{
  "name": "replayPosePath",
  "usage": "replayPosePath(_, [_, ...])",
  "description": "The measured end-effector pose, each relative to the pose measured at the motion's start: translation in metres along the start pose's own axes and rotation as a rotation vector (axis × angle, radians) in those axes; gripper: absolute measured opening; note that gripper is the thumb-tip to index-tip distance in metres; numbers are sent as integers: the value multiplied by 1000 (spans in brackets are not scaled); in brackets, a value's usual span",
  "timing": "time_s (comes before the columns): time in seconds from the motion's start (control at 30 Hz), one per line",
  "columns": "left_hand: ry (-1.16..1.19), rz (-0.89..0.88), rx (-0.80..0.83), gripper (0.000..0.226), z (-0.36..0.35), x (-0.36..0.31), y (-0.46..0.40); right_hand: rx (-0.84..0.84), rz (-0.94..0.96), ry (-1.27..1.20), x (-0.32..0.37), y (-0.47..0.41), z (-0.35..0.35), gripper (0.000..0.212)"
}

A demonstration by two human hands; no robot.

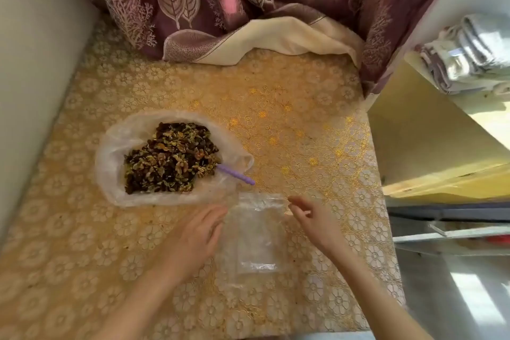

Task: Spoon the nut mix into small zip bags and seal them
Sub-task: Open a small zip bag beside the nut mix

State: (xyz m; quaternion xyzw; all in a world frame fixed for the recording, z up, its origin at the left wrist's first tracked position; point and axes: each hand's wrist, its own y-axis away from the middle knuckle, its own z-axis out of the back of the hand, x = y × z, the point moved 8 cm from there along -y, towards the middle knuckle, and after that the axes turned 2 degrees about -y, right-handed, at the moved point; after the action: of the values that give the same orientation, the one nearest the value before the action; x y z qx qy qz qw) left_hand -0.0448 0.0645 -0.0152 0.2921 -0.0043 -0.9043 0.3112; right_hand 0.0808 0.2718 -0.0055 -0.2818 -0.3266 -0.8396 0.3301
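Observation:
A heap of nut mix (172, 157) lies in an open clear plastic bag (110, 163) on the table's left half. A purple spoon (237, 176) sticks out of the heap, handle pointing right. Just in front of it, clear small zip bags (255, 234) lie flat on the table, empty. My left hand (196, 237) rests flat with fingers apart at the zip bags' left edge. My right hand (311, 218) hovers at their upper right corner, fingers loosely spread, holding nothing that I can make out.
The table (303, 132) has a yellow floral lace-pattern cover. A purple leaf-print curtain (193, 3) with cream lining drapes onto the far edge. A wall stands at the left. Right of the table are a yellow surface and folded cloth (469, 55).

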Motion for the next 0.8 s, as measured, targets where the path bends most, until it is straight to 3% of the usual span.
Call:
replayPosePath(0.2, [-305, -354, -87, 50, -27, -23, -33, -35, 364, 228, 14, -47, -31, 26])
replayPosePath(0.4, [-325, -477, -203, 44, -36, -17, -40, -81, 611, 336, 13, -51, -35, 27])
replayPosePath(0.67, [-366, -541, -315, 41, -39, -14, -37, -96, 642, 257, 4, -53, -38, 16])
replayPosePath(0.8, [-387, -560, -355, 43, -39, -15, -35, -121, 554, 112, -7, -54, -36, 11])
